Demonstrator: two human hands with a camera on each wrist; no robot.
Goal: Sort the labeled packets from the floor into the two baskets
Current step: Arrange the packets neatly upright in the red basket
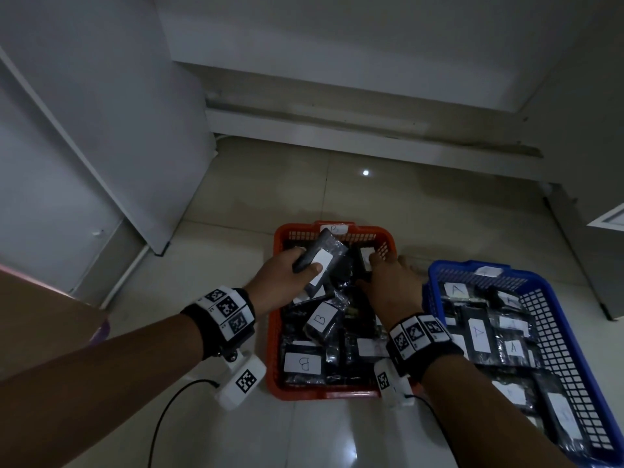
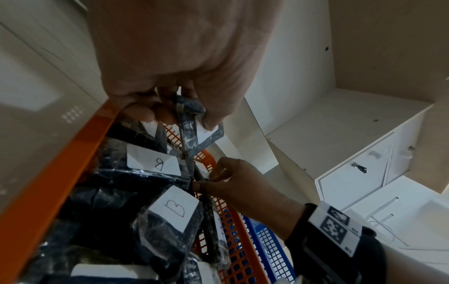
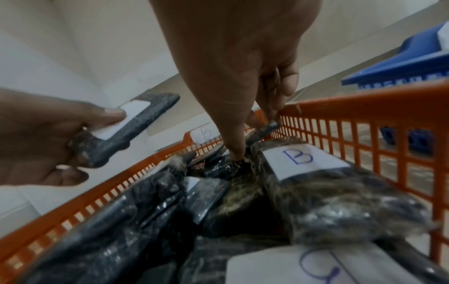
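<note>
Currently, by view:

Head: L hand (image 1: pixel 282 282) grips a dark packet (image 1: pixel 322 265), thumb on its white label, fingers curled under. Packet is held above the far-left part of the red basket (image 1: pixel 274 332), long axis running from the palm up and away toward the far rim, tilted. Label letter not readable. R hand (image 1: pixel 391 285) reaches into the far-right corner of the same basket, fingers down among the packets; grip hidden from here. Blue basket (image 1: pixel 574 349) sits just right of red, packets in it marked A; those in red marked B. No loose packets visible on the floor (image 1: pixel 320 434).

L wrist: fingers (image 2: pixel 143 113) and thumb clamp the packet edge-on, free end pointing away from the palm over the basket interior. B-packets (image 2: pixel 175 207) lie directly below. R hand (image 2: pixel 233 180) shows fingertips pinched on something dark at the far mesh wall.

R wrist: thumb (image 3: pixel 237 149) pressed down into the pile; other fingers curled by the rim at a dark packet end (image 3: pixel 264 127) — looks like a pinch, not certain. L hand holds its packet off to the left, higher than the pile.

Judgement: L packet is already over red; a drop needs only lowering and release, if it's a B. L hand is the nearer one for that.
</note>
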